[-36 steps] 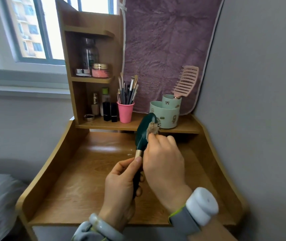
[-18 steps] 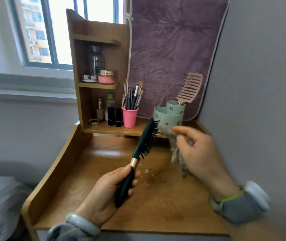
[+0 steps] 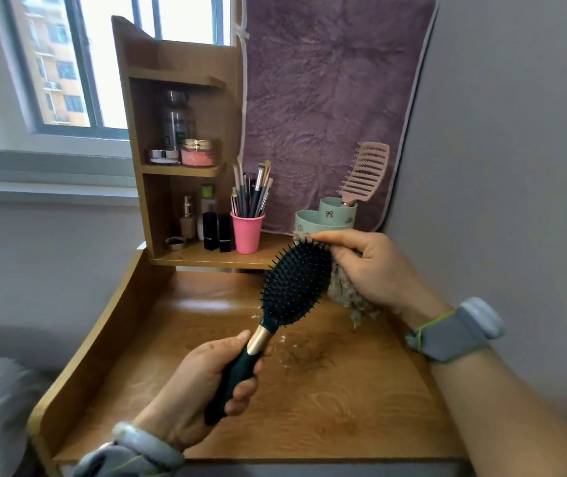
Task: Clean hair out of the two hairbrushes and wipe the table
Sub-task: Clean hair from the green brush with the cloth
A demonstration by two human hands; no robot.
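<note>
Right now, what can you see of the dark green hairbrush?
The dark green hairbrush is an oval paddle with dark, light-tipped bristles facing the camera, a gold collar and a plastic-looking handle. The left hand grips the handle, holding it tilted above the table. The right hand, holding a pale fuzzy wad, touches its top edge.

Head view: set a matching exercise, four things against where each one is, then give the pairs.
Things:
1. green hairbrush
2. pink hairbrush
3. makeup brushes
4. hair clump

Places:
A. standing in the pink cup
B. gripped in the right hand
C. handle gripped by the left hand
D. standing in the mint holder

Pairs: 1-C, 2-D, 3-A, 4-B
</note>
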